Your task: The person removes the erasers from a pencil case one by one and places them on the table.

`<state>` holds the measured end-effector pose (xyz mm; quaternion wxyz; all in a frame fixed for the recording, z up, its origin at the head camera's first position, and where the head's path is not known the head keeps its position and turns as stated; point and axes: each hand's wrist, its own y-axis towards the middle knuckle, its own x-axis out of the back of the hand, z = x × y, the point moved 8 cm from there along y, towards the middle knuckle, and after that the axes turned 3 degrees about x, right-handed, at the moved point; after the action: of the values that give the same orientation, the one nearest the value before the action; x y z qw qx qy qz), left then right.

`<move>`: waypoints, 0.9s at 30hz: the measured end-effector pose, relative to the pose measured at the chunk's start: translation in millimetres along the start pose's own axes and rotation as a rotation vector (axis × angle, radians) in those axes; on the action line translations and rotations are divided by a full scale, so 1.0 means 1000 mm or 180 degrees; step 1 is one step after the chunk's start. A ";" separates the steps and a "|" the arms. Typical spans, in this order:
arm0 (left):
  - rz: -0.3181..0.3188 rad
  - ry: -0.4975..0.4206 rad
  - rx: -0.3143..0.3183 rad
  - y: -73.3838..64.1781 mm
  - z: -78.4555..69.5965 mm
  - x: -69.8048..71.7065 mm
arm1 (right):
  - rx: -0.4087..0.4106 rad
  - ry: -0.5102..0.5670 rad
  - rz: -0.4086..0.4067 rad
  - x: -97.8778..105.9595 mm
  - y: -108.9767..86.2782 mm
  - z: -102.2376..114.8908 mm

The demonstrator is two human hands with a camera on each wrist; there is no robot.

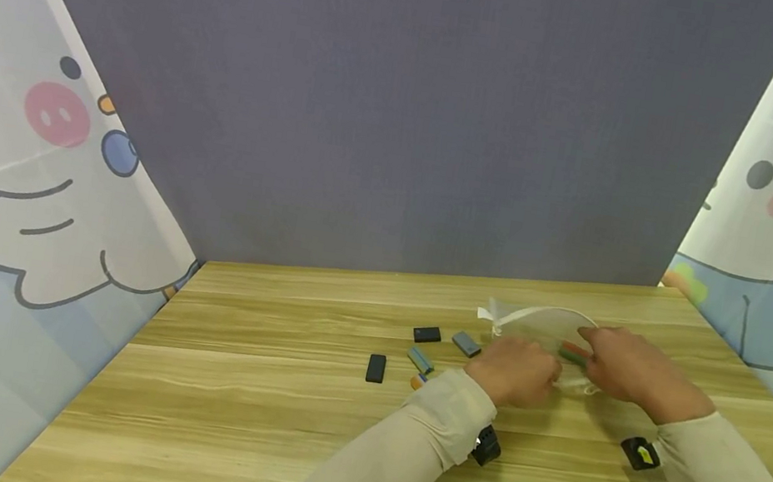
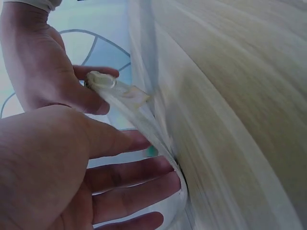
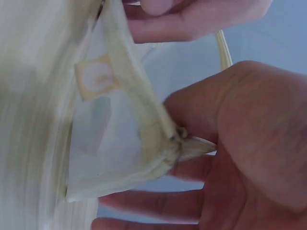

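Observation:
A whitish see-through mesh drawstring bag point(image 1: 546, 324) lies toward the right of the wooden table, between both hands. My left hand point(image 1: 516, 371) holds its near left edge; in the left wrist view the thumb and fingers of that hand point(image 2: 120, 187) are at the bag's rim point(image 2: 165, 148). My right hand point(image 1: 628, 365) is at the bag's right side. In the right wrist view, the right hand point(image 3: 240, 129) pinches the knotted corner point(image 3: 175, 146) of the bag. A red and green piece point(image 1: 573, 353) shows through the mesh. A square tag point(image 3: 97, 76) hangs at the rim.
Left of the bag lie small blocks: a black one point(image 1: 427, 334), a grey one point(image 1: 466, 344), a teal one point(image 1: 421, 360), another dark one point(image 1: 375, 368) and an orange-blue piece point(image 1: 418, 382) partly behind the sleeve. A grey panel point(image 1: 407, 109) stands behind the table.

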<state>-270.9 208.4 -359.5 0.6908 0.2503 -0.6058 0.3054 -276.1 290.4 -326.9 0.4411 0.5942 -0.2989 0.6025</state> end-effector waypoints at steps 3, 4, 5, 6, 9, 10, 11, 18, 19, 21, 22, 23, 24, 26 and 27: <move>0.0028 -0.0048 0.0039 0.003 0.001 -0.001 | -0.0095 0.0011 0.0165 -0.003 -0.002 -0.003; 0.0018 -0.0057 0.0055 0.004 0.001 -0.001 | -0.0093 0.0040 0.0218 -0.004 -0.002 -0.004; -0.0012 -0.0049 0.0059 0.005 0.002 0.000 | -0.0085 0.0101 0.0242 -0.005 -0.003 -0.004; -0.0033 -0.0042 0.0071 0.006 0.002 0.000 | -0.0080 0.0156 0.0286 -0.007 -0.003 -0.005; -0.0109 -0.0043 0.0114 0.009 0.003 0.002 | -0.0078 0.0361 0.0348 -0.010 -0.004 -0.007; -0.0147 -0.0032 0.0123 0.011 0.003 0.002 | -0.0081 0.0423 0.0365 -0.011 -0.004 -0.008; -0.0184 -0.0024 0.0130 0.011 0.003 0.003 | -0.0102 0.0478 0.0385 -0.012 -0.004 -0.008; -0.0307 0.0002 0.0192 0.016 0.005 0.004 | -0.0248 0.0688 0.0523 -0.017 -0.004 -0.013; -0.0303 -0.0008 0.0219 0.017 0.005 0.003 | -0.0251 0.0691 0.0537 -0.018 -0.004 -0.014; -0.0284 -0.0067 0.0270 0.018 0.005 0.000 | -0.0264 0.0691 0.0549 -0.019 -0.003 -0.014; -0.0280 -0.0102 0.0304 0.018 0.006 -0.001 | -0.0270 0.0678 0.0551 -0.020 -0.002 -0.014; -0.0274 -0.0137 0.0343 0.019 0.007 -0.002 | -0.0276 0.0655 0.0547 -0.020 -0.002 -0.015; -0.0278 -0.0163 0.0365 0.019 0.007 -0.003 | -0.0277 0.0629 0.0542 -0.020 -0.002 -0.015; -0.0321 -0.0186 0.0397 0.021 0.009 -0.004 | -0.0286 0.0585 0.0538 -0.019 -0.002 -0.015; -0.0352 -0.0202 0.0412 0.022 0.010 -0.004 | -0.0281 0.0556 0.0525 -0.019 -0.002 -0.014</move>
<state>-293.7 216.1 -363.0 0.6694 0.3370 -0.5916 0.2972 -282.5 300.6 -347.3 0.4401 0.4929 -0.3334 0.6725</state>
